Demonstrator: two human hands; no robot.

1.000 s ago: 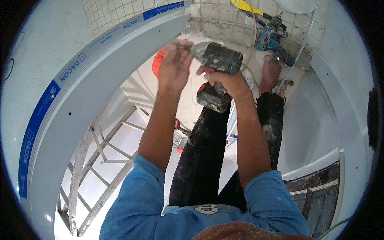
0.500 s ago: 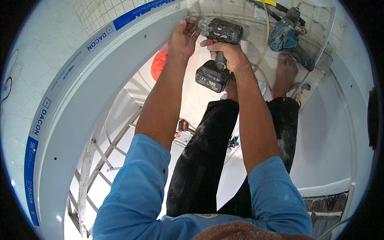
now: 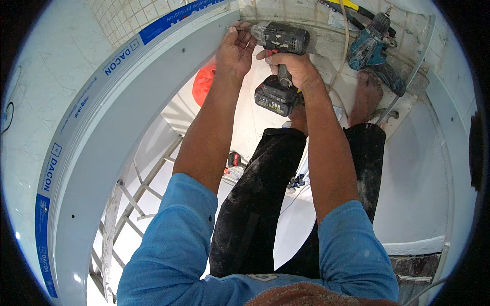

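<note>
R hand clamped round 1 black driver, L hand apart at its nose!
Nose sat nr the white frame's far end; L grip, couldn't tell. Work looked mid-step: 1 spot in hand, finish unseen; 2 dark spots elsewhere on frame, filled? Unclear. 1 teal drill lay off R.

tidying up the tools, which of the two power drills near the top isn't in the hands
The teal-and-black power drill, lying by the bare right foot; the black power drill with the grey nose is gripped in the right hand.
</note>
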